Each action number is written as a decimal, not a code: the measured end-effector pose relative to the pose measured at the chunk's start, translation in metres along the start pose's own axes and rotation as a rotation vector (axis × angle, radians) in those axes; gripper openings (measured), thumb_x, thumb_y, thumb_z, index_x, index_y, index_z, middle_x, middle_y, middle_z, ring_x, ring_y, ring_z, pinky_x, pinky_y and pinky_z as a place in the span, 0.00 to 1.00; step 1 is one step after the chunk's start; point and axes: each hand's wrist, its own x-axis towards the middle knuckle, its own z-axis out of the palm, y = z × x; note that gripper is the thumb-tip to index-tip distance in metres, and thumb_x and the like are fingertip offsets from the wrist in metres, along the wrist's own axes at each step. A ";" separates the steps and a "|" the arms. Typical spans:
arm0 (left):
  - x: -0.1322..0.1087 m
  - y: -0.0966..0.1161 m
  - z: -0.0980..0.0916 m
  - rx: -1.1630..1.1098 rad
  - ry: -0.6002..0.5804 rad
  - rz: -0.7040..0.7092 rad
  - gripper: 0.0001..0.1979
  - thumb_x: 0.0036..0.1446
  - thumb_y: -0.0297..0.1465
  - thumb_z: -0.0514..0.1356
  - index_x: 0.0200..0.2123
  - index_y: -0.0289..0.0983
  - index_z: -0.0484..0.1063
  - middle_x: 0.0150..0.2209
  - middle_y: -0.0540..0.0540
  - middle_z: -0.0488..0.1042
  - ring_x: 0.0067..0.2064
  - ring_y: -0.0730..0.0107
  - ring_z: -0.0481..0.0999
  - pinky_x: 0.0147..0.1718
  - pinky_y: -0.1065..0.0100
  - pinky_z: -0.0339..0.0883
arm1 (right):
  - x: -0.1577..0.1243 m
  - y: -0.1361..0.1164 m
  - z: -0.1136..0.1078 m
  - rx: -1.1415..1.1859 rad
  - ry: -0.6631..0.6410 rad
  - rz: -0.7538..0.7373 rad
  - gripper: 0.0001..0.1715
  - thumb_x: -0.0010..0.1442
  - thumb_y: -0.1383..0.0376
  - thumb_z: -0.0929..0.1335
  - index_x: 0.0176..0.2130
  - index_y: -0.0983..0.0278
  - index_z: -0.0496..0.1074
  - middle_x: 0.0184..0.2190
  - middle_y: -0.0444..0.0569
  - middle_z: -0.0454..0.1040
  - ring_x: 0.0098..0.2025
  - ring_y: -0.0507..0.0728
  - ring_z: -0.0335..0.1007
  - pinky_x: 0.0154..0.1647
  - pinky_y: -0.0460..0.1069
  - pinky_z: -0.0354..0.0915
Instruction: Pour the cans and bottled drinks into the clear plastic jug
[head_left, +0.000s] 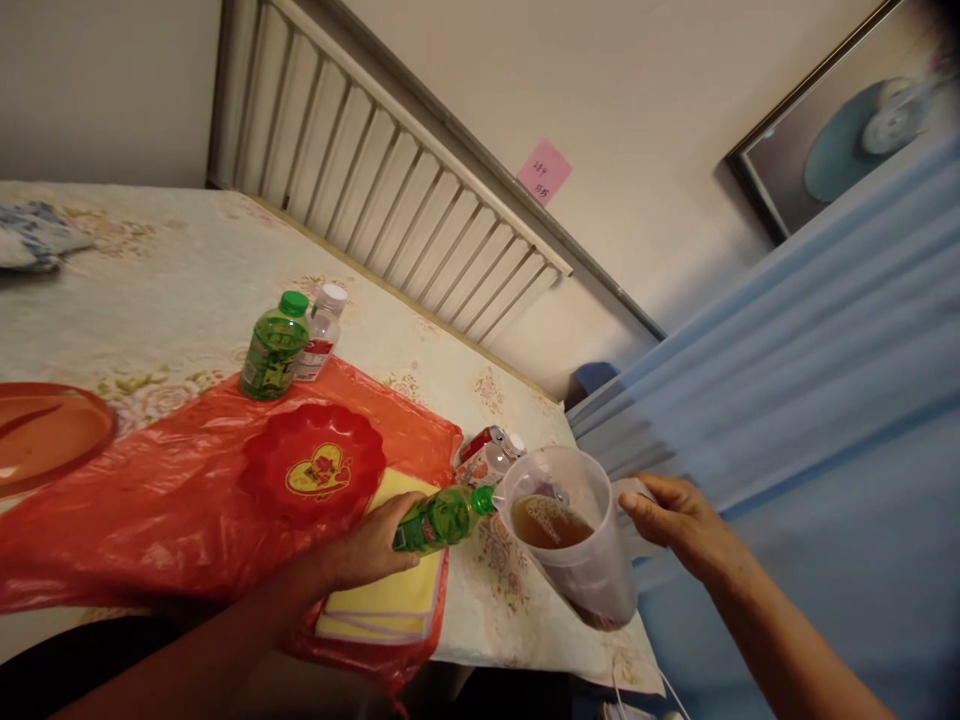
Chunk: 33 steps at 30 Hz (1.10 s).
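Note:
My left hand is wrapped round a green plastic bottle, which is tilted with its neck toward the right. At the bottle's mouth is the spout of a clear plastic pitcher, which holds brown, foamy liquid. My right hand grips the pitcher's handle and holds it tilted toward the bottle. Whether liquid is passing between them I cannot tell. Under my left hand lies a folded yellow cloth, on a red plastic bag. A scalloped red dish with a gold heart sits beside it.
A second green bottle and a white-capped bottle stand on the flowered tablecloth. Behind the pitcher are a red can and another bottle. An orange tray lies at left. A radiator and a blue curtain border the table.

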 end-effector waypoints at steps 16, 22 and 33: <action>0.000 -0.005 0.002 -0.018 0.002 0.029 0.35 0.45 0.29 0.63 0.58 0.39 0.61 0.57 0.43 0.69 0.59 0.51 0.68 0.58 0.57 0.62 | 0.002 -0.021 0.001 -0.012 -0.035 0.013 0.32 0.48 0.39 0.70 0.21 0.64 0.63 0.18 0.38 0.50 0.21 0.47 0.43 0.20 0.44 0.44; 0.001 -0.008 0.003 -0.030 0.011 0.040 0.34 0.44 0.30 0.63 0.57 0.41 0.63 0.56 0.44 0.70 0.58 0.51 0.68 0.57 0.56 0.63 | 0.003 -0.025 0.001 -0.003 -0.043 0.027 0.32 0.48 0.40 0.70 0.20 0.64 0.63 0.17 0.38 0.50 0.20 0.47 0.42 0.19 0.44 0.43; 0.001 -0.008 0.003 -0.043 0.013 0.040 0.35 0.44 0.30 0.64 0.58 0.41 0.62 0.57 0.43 0.70 0.59 0.50 0.68 0.58 0.54 0.62 | 0.004 -0.024 -0.001 -0.011 -0.068 0.037 0.31 0.48 0.40 0.70 0.21 0.63 0.63 0.18 0.37 0.49 0.20 0.47 0.42 0.20 0.45 0.42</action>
